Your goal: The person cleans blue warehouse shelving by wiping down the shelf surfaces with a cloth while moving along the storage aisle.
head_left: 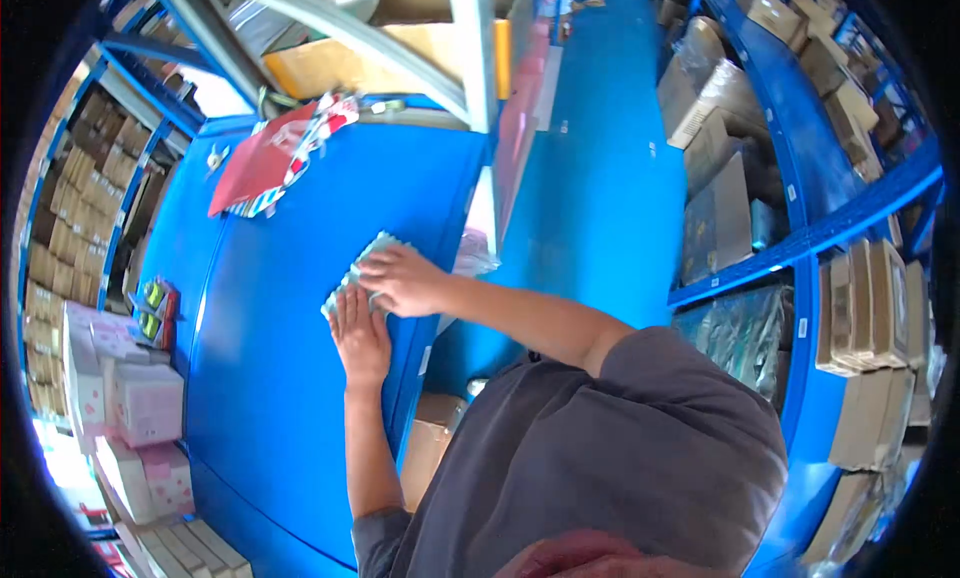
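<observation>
Lying under left hand [361,346] and right hand [405,281] (palms down): pale cloth [350,277].

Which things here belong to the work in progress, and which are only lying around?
Apparently in use:
- pale cloth, under left hand and right hand
- blue surface

Apparently lying around:
- red item
- pink-patterned boxes
- cardboard boxes

The shirt [590,458] worn is dark grey and softly creased, with short, loose sleeves [690,373].
</observation>
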{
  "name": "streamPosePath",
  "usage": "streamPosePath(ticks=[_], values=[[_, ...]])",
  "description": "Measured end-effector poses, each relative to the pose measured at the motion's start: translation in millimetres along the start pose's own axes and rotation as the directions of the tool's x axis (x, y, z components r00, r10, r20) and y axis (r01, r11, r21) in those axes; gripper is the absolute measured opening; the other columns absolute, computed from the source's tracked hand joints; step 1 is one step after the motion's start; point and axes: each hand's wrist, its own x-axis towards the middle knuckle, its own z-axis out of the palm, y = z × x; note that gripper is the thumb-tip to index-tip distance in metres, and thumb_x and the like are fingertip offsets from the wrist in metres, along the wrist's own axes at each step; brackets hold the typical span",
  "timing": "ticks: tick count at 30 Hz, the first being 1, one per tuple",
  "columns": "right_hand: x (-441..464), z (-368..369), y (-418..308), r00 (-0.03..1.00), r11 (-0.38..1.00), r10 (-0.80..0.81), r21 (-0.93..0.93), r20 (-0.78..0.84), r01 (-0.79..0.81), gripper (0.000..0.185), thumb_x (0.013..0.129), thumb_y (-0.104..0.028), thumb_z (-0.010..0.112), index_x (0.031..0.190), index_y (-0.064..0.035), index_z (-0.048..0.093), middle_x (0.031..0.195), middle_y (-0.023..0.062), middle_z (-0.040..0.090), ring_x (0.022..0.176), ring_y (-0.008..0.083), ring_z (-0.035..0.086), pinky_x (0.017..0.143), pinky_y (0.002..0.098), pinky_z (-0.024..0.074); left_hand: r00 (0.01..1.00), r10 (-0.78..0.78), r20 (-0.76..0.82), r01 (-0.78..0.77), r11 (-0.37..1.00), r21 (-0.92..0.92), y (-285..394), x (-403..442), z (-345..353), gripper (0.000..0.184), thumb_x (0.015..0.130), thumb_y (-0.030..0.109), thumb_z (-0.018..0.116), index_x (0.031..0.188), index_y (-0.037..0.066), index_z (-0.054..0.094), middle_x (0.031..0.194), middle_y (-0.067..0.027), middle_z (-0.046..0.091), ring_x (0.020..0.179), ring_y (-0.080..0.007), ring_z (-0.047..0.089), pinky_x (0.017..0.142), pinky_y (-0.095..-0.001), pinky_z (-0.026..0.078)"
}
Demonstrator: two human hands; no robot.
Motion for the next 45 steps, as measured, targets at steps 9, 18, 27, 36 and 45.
streamPosePath(ticks=[9,18,27,36,45], values=[[-62,-44,-6,0.993,0.978,0.023,0.207,-0.119,0.002,0.014,0.089,-0.014,0.067,0.101,-0.0123,0.074,0.115,0.0048,0.073,0.116,0.023,0.064,0.099,0.0397,0.0441,0.994,-0.093,-0.052,0.088,0.992,-0.09,92,-29,2,0.048,0.092,0.01,0.062,0.139,-0.001,0.061,0.147,-0.0207,0.059,0.143,-0.0404,0.05,0.12,-0.0557,0.033],[-144,-111,-2,0.96,0.895,0.253,0.349,0.119,-0.279,0.006,0.088,-0.012,0.065,0.089,-0.0073,0.068,0.097,0.012,0.073,0.091,0.0329,0.067,0.079,0.044,0.0509,1.0,0.014,-0.023,-0.018,0.984,-0.177,156,-36,14,0.047,0.077,-0.002,0.06,0.123,0.001,0.069,0.117,-0.0214,0.072,0.109,-0.0422,0.065,0.098,-0.0499,0.049],[-289,-200,59,0.714,0.626,0.616,0.343,0.332,-0.7,0.02,0.089,-0.021,0.061,0.085,-0.0046,0.07,0.08,0.0134,0.07,0.068,0.0308,0.058,0.069,0.0444,0.0495,0.876,0.066,0.477,0.299,0.702,-0.646,284,-27,82,0.059,0.089,0.013,0.073,0.144,0.005,0.055,0.124,-0.0172,0.07,0.108,-0.0297,0.066,0.096,-0.039,0.051],[-391,-296,99,0.293,-0.047,0.839,0.597,0.459,-0.801,0.042,0.098,-0.039,0.065,0.114,-0.0016,0.073,0.099,0.0065,0.073,0.088,0.0196,0.065,0.08,0.0332,0.0513,0.7,0.368,0.612,0.423,0.476,-0.771,368,18,187,0.038,0.093,0.01,0.063,0.13,0.003,0.068,0.101,-0.0055,0.072,0.084,-0.014,0.061,0.079,-0.0271,0.05],[-488,-323,127,0.146,-0.14,0.838,0.466,0.526,-0.874,0.084,0.089,-0.049,0.077,0.154,-0.0072,0.044,0.13,0.0184,0.065,0.102,0.0253,0.066,0.088,0.0374,0.0541,0.476,0.507,0.719,0.632,0.372,-0.68,433,134,243,0.025,0.092,0.012,0.065,0.113,0.002,0.074,0.091,-0.005,0.072,0.077,-0.0111,0.062,0.068,-0.023,0.049]])
